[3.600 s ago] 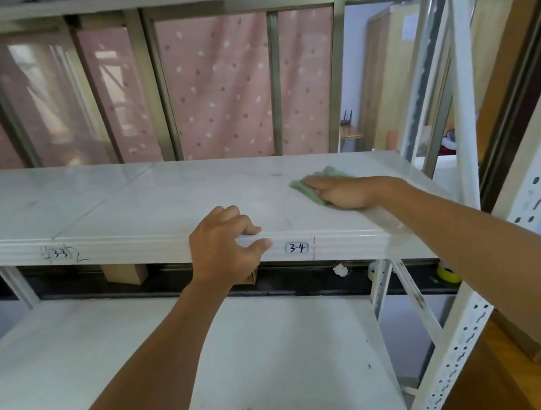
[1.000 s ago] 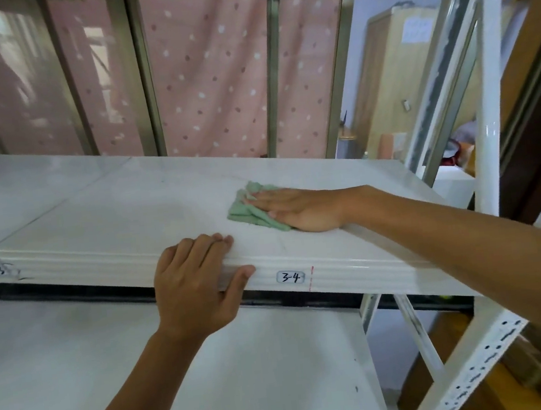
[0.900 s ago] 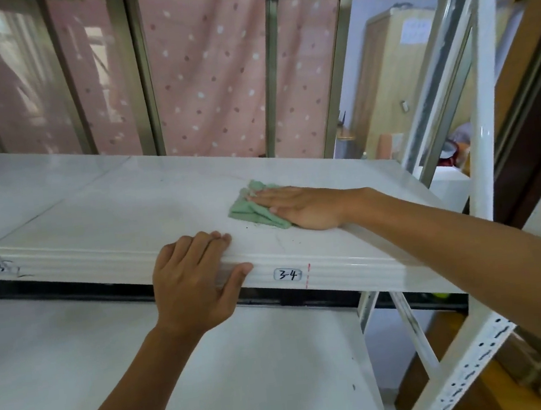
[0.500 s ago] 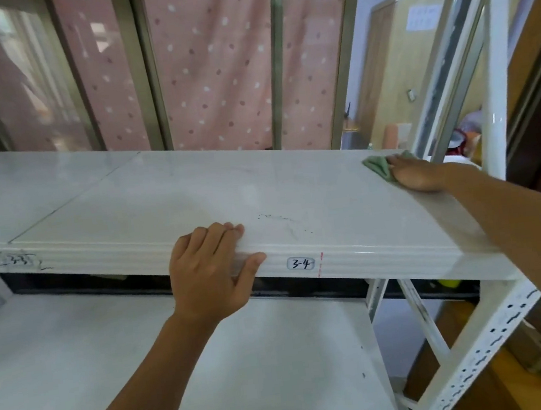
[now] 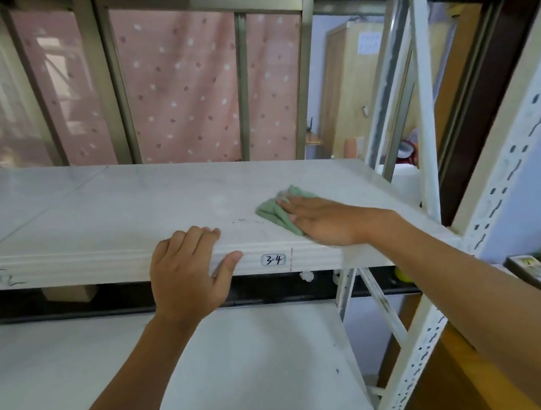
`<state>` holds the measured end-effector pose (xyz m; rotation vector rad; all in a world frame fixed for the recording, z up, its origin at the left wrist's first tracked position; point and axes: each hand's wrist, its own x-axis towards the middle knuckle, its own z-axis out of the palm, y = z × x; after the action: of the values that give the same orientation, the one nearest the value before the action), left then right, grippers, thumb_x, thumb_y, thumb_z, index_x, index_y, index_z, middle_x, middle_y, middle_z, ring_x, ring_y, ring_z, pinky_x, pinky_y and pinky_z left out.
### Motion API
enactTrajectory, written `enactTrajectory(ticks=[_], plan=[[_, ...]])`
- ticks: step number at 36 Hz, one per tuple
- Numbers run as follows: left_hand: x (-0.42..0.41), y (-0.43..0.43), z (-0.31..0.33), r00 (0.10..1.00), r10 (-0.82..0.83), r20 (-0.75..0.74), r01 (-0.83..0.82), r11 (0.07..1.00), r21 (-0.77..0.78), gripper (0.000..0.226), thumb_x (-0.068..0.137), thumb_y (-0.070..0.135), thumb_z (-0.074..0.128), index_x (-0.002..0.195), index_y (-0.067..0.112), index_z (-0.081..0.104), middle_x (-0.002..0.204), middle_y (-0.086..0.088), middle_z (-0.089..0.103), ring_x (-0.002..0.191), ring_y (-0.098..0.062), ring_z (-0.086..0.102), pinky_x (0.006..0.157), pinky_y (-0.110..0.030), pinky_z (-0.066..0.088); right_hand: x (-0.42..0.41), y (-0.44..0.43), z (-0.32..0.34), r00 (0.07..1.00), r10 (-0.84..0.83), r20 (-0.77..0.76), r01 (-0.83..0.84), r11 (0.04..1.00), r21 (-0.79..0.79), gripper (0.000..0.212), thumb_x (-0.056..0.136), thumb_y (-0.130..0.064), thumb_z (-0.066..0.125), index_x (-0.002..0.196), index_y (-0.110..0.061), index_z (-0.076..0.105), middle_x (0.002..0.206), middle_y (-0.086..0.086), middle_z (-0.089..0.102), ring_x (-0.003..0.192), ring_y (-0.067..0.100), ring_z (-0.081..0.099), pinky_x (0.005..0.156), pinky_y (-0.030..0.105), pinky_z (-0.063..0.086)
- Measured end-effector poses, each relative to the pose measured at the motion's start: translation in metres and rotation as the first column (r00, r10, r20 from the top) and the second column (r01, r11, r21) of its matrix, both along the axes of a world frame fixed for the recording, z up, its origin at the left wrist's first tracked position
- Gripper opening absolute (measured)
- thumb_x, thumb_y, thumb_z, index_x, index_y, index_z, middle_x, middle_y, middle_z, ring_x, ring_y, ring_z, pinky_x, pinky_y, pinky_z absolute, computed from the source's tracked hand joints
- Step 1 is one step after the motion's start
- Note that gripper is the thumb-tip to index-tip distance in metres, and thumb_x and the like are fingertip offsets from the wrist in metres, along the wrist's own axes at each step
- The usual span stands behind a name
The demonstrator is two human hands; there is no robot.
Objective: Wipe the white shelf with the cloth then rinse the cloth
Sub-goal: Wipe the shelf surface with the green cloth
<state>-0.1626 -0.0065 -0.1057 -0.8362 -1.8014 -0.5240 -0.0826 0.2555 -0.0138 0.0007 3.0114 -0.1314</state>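
Cloth (image 5: 278,211), green, small, bunched into soft folds; lies on the white shelf (image 5: 130,216) right of frame centre, pinned under the right hand (image 5: 322,221). Fingers (image 5: 290,202) of that hand flat and held close together, pressing down on the cloth, not pinching it. Judged light, limp and possibly damp: it should slide under a flat palm, and gather easily into a fist for rinsing.

Left hand (image 5: 186,273), lower centre: fingers curled over the shelf's front lip, thumb along its face, near the label "3-4" (image 5: 273,259), as a brace.

Faint dark specks (image 5: 247,221) on the shelf, just left of the cloth.

Edges and room: front lip close beside the cloth; white perforated upright (image 5: 506,176) and slanted braces at the right end limit the stroke there. Leftward the shelf runs open to a seam at frame left. Lower shelf (image 5: 80,375) beneath.
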Motion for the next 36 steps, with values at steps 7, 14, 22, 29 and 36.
enactTrajectory(ticks=[7,14,22,29,36], plan=[[0.001,-0.001,0.001,1.000,-0.019,0.025,0.019,1.000,0.001,0.042,0.093,0.046,0.062,0.103,0.007,0.072,0.094,-0.006,0.070,0.081,-0.028,0.060,0.069,-0.036,0.039,0.035,0.034,0.009,0.979,-0.202,-0.033,0.201,0.979,-0.024,0.060,0.106,-0.049,0.012,0.161,-0.025,0.007,0.166,-0.007,0.007,0.152,0.011,0.003,0.122,0.030,-0.001],[0.003,-0.005,0.002,0.994,-0.022,0.111,0.026,0.999,-0.036,0.047,0.095,0.051,0.055,0.107,0.008,0.071,0.098,-0.005,0.069,0.086,-0.028,0.059,0.074,-0.037,0.041,0.069,0.094,-0.001,0.894,-0.440,-0.091,0.448,0.887,0.115,0.081,0.094,-0.057,0.001,0.159,-0.010,0.013,0.165,0.014,0.015,0.153,0.026,0.008,0.124,0.040,0.003],[0.008,-0.011,0.012,0.972,-0.001,0.236,0.032,0.991,-0.126,0.051,0.094,0.055,0.052,0.110,0.010,0.070,0.099,-0.002,0.066,0.088,-0.026,0.057,0.077,-0.039,0.044,0.069,0.044,-0.004,0.903,-0.421,-0.084,0.428,0.900,0.080,0.058,0.109,-0.033,0.008,0.157,-0.002,-0.004,0.167,0.010,-0.006,0.153,0.022,-0.009,0.114,0.024,-0.012],[0.003,-0.025,0.041,0.911,-0.047,0.409,0.144,0.967,-0.210,0.060,0.087,0.068,0.053,0.113,0.018,0.074,0.101,0.002,0.068,0.098,-0.021,0.057,0.087,-0.036,0.046,0.039,-0.033,-0.009,0.963,-0.258,-0.077,0.258,0.966,-0.003,0.062,0.104,-0.051,0.002,0.160,-0.023,-0.003,0.167,-0.004,-0.006,0.152,0.009,-0.009,0.120,0.026,-0.008],[-0.025,-0.048,0.048,0.921,-0.121,0.370,0.197,0.964,-0.177,0.075,0.073,0.088,0.045,0.094,0.023,0.077,0.095,0.011,0.064,0.092,-0.012,0.054,0.079,-0.028,0.046,0.018,0.023,0.011,0.968,-0.250,0.008,0.250,0.967,-0.037,0.048,0.106,-0.036,0.017,0.147,-0.022,0.038,0.160,0.004,0.030,0.150,0.022,0.021,0.123,0.040,0.009]])
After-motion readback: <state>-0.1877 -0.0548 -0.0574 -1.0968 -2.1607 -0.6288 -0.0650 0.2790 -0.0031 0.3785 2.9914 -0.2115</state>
